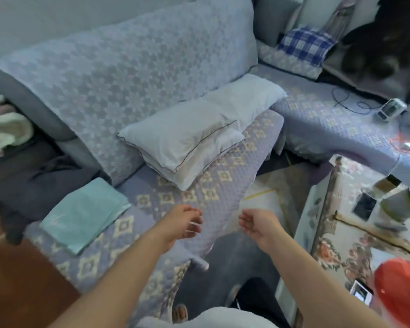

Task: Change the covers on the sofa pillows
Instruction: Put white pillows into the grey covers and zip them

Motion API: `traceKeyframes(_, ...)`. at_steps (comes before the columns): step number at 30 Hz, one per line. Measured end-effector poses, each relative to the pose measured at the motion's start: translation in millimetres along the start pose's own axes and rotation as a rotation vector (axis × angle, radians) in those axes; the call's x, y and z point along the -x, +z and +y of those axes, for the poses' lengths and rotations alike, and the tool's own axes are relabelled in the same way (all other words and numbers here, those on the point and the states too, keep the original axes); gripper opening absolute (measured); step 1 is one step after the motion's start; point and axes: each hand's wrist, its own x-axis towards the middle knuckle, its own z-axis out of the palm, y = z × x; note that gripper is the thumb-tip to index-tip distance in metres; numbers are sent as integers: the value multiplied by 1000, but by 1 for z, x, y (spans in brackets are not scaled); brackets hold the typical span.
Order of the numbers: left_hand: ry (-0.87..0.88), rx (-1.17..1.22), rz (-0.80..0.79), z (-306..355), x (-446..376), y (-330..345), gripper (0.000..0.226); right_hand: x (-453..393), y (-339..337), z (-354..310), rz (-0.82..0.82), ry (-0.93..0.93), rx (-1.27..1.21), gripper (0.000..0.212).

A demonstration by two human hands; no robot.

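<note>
Pillows bare; re-covering not started.
Left hand (184, 222) and right hand (258, 224) loosely open, empty; white pillows (187, 138) uncovered, folded teal covers (85, 211) untouched.

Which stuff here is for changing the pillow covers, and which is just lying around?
For the job:
white pillows, stacked on the sofa
folded teal cloth, perhaps the new covers
left hand and right hand, both empty

Just lying about:
checked pillow
red bag
fluffy cream bundle
</note>
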Motion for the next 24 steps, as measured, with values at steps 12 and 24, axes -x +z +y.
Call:
traceKeyframes(12,-180,404,506,49,-142,35,13,-204,72,-185,-321,73,486,14)
traceKeyframes(24,-427,864,877,-54,-94,4,10,-183,278,-154,-729,21,898,9)
